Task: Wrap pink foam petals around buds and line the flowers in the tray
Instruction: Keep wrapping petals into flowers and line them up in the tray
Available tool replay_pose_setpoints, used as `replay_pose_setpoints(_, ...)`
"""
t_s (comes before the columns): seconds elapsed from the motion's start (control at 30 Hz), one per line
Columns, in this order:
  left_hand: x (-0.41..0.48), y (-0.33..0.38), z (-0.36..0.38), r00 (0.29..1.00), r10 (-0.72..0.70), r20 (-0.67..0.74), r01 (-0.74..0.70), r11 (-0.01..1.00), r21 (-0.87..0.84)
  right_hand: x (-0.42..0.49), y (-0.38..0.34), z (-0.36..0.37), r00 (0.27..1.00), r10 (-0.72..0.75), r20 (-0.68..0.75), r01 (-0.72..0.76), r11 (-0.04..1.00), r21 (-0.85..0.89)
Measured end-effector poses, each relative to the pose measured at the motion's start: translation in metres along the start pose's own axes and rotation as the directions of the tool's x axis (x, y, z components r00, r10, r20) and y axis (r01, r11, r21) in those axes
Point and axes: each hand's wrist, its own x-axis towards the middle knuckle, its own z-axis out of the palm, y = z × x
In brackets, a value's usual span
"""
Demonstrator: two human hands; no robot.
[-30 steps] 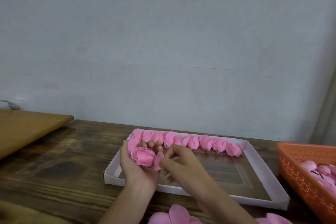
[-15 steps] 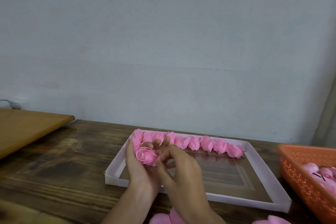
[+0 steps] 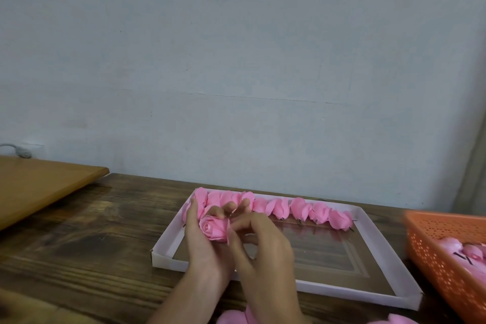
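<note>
While a row of finished flowers (image 3: 294,208) lines the 12 o'clock wall of a shallow white tray (image 3: 334,289), a person holds a pink foam flower (image 3: 212,229) just above the tray's 9 o'clock end. The left hand (image 3: 202,247) cradles the bloom from below and behind, its grip curled round the flower with fingertips showing past it toward 12 o'clock. The right hand (image 3: 265,247) meets it from 3 o'clock, its grip a pinch of thumb and forefinger on the outer petal (image 3: 228,234) at the flower's right edge; the other fingers are loosely bent above the tray floor. The row runs from the 10 o'clock corner almost to the 2 o'clock corner, the blooms touching side by side, dark stems pointing toward 6 o'clock. The tray rests on a dark wooden worktop (image 3: 92,244). At 3 o'clock of the tray stands an orange perforated basket (image 3: 441,265) holding pink buds (image 3: 465,251) with dark stems. Loose pink petals (image 3: 234,317) lie at 6 o'clock, by the frame's lower edge. A lighter wooden board (image 3: 39,184) sits at 9 o'clock, against a pale wall (image 3: 236,60).
</note>
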Motion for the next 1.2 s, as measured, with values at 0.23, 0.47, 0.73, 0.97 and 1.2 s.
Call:
replay_pose_setpoints(0.23,0.010,0.001,-0.009,0.996,-0.036,0.076,0.026,0.991,0.133,0.001,-0.002,-0.004,0.998,-0.068,-0.006,0.066,0.980,-0.185)
replay_pose_setpoints(0.47,0.009,-0.002,-0.011,0.993,-0.024,0.118,0.000,0.980,0.198,0.003,-0.013,-0.009,0.993,-0.116,-0.008,0.108,0.946,-0.307)
replay_pose_setpoints(0.73,0.004,-0.005,-0.008,0.998,0.009,0.067,-0.021,0.983,0.182,0.001,-0.020,-0.007,0.967,-0.253,0.039,0.253,0.923,-0.291)
replay_pose_setpoints(0.97,0.004,-0.002,-0.006,0.995,-0.036,0.097,0.014,0.975,0.224,0.006,-0.018,-0.013,0.967,-0.037,0.253,0.116,0.945,-0.305)
replay_pose_setpoints(1.2,-0.001,0.000,-0.002,0.993,-0.058,0.099,0.035,0.976,0.214,0.007,-0.024,-0.010,0.941,0.051,0.334,0.117,0.878,-0.464)
